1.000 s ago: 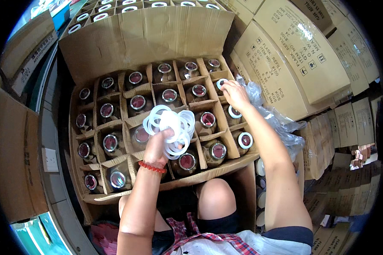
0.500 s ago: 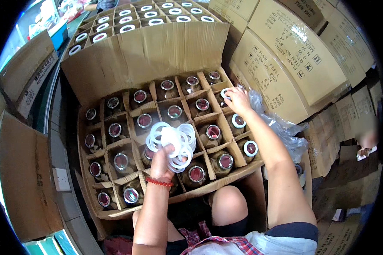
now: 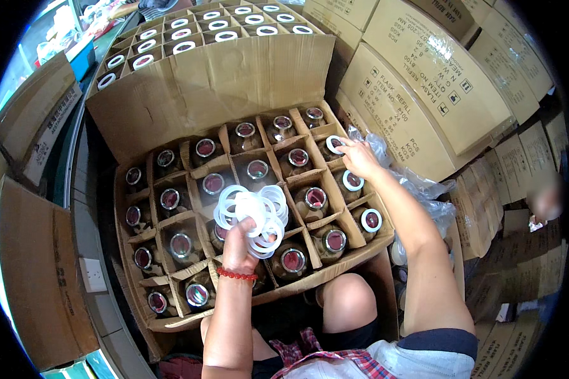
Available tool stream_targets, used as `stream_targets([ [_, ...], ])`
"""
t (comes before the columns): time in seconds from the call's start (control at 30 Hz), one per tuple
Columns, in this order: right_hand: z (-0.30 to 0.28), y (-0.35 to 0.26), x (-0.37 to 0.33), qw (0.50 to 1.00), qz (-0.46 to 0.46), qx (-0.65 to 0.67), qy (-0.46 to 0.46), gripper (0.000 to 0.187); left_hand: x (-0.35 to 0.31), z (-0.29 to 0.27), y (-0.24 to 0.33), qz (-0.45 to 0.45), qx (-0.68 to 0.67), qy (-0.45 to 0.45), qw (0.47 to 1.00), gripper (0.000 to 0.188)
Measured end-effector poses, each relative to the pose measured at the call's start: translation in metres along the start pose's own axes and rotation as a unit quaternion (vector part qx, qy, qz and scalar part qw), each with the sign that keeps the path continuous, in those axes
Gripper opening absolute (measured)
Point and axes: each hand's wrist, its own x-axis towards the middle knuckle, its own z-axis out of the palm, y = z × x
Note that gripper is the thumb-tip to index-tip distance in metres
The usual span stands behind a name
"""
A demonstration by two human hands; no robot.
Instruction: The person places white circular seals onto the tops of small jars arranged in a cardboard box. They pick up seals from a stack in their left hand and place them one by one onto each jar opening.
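Observation:
My left hand (image 3: 240, 243), with a red beaded bracelet at the wrist, is closed on a bunch of translucent white plastic rings (image 3: 269, 211) above the middle of an open carton (image 3: 335, 271). Glass flasks stand upright in the carton's cardboard cells, their round mouths facing up. At the right-hand column, my right hand (image 3: 360, 159) has its fingertips on a white ring (image 3: 334, 144) that sits on a flask mouth. Closer to me in that column, two flasks carry a ring each: one white ring (image 3: 353, 180) and another white ring (image 3: 371, 220). The other flask mouths in view are bare.
Behind the raised flap (image 3: 208, 88) stands a second divided carton (image 3: 189, 25) whose flasks wear white rings. Closed cartons (image 3: 423, 76) are stacked at the right. Crumpled clear plastic (image 3: 427, 189) lies beside the open carton. A wall socket (image 3: 93, 275) is at the left.
My right fingers have drawn back slightly toward the right, so more of the ring on that flask mouth shows. My left hand keeps its bunch of rings almost in the same place.

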Motion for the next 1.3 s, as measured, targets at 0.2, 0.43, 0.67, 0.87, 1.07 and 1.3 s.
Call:
stream_targets([
  [0.2,-0.007,-0.012,0.002,0.998,0.011,-0.026,-0.048,0.042,0.005,-0.006,-0.003,-0.012,-0.005,-0.003,1.000,0.046],
  [0.43,-0.007,-0.012,0.018,0.996,0.020,-0.066,-0.052,0.044,0.005,-0.007,-0.001,-0.003,-0.041,-0.012,0.999,0.043],
  [0.67,-0.016,-0.038,0.007,0.989,-0.028,-0.139,0.028,0.036,0.006,-0.012,0.002,-0.004,-0.070,-0.017,0.997,0.043],
  [0.87,-0.047,-0.145,-0.022,0.908,-0.109,0.400,0.057,0.038,0.003,-0.010,0.003,0.006,-0.043,0.008,0.999,0.046],
  [1.07,-0.054,-0.168,-0.036,0.889,-0.180,0.421,-0.023,0.033,-0.002,0.006,0.001,0.012,0.034,0.046,0.998,0.046],
  [1.3,-0.056,-0.157,-0.024,0.756,0.000,0.640,-0.139,0.026,-0.004,0.007,0.001,0.023,0.026,0.052,0.998,0.044],
])
